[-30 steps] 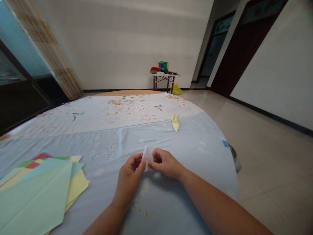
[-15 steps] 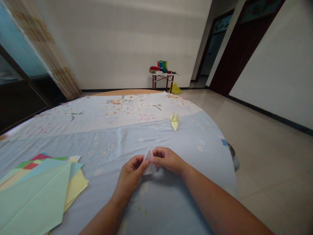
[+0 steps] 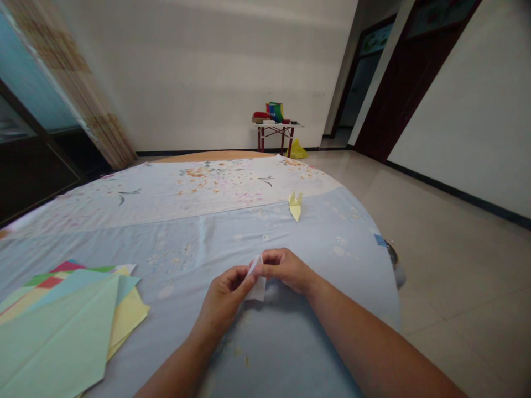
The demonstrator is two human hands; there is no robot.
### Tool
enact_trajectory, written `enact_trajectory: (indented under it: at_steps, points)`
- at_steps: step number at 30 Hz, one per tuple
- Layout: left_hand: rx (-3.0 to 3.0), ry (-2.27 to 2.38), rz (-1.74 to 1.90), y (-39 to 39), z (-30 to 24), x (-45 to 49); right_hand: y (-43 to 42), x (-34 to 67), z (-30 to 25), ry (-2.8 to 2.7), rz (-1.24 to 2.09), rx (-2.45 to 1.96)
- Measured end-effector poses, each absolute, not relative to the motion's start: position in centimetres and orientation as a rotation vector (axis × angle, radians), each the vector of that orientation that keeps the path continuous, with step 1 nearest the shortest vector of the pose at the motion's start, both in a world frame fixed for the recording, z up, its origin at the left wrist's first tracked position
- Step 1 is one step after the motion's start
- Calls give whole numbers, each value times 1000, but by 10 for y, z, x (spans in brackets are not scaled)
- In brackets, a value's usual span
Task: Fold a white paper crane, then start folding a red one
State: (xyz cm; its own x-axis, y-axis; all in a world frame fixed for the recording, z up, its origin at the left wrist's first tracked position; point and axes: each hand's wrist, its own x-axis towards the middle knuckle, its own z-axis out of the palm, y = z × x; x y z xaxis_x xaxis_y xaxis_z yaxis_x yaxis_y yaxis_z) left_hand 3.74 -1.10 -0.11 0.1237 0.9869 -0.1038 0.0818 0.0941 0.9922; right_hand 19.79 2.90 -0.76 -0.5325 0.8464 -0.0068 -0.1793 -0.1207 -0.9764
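Note:
A small folded piece of white paper (image 3: 257, 284) is held between both hands just above the blue floral tablecloth (image 3: 199, 232). My left hand (image 3: 224, 301) pinches its lower left side with thumb and fingers. My right hand (image 3: 286, 270) is closed on its upper edge from the right. Part of the paper is hidden by the fingers.
A fanned stack of coloured paper sheets (image 3: 66, 320) lies at the near left. A folded yellow paper figure (image 3: 295, 205) sits farther back on the cloth. The round table's edge (image 3: 385, 260) falls off to the right over tiled floor. A small red-legged table (image 3: 276, 135) stands by the far wall.
The white paper has tipped down and lower between the hands; my right hand's fingers have closed further over its top edge. The view shifted slightly.

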Motion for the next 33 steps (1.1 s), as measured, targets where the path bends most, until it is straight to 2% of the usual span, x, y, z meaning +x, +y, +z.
enact_trajectory:
  at_steps: [19, 33]
  points:
    - [1200, 1197, 1139, -11, -1, 37, 33, 198, -11, -1396, 1659, -798]
    - [1322, 1213, 1109, -9, -5, 33, 32, 197, -12, -1340, 1670, -804]
